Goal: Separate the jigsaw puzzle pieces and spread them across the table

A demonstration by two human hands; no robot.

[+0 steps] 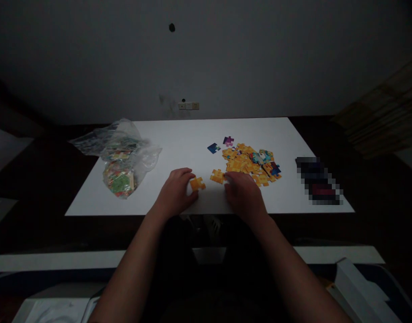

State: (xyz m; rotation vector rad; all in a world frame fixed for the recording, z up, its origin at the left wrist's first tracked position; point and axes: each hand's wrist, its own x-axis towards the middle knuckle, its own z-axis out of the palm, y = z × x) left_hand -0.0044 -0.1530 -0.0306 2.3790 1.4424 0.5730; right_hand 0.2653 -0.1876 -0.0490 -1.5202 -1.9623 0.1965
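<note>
Near the front edge of the white table, my left hand (177,190) pinches a yellow jigsaw puzzle piece (198,183) between thumb and fingers. My right hand (245,194) has its fingertips at the right side of another yellow puzzle piece (218,176); its thumb is partly hidden. A small gap separates the two pieces. Just beyond my right hand lies a heap of mostly yellow puzzle pieces (241,162), with some blue and teal ones in it. A dark blue piece (214,148) and a purple piece (228,141) lie at the heap's far left.
A clear plastic bag (121,154) with colourful contents sits on the left of the white table (179,139). A pixelated dark object (318,181) is at the right edge. Behind stands a grey wall (239,63) with sockets (188,106). White boxes (360,291) are below, near my arms.
</note>
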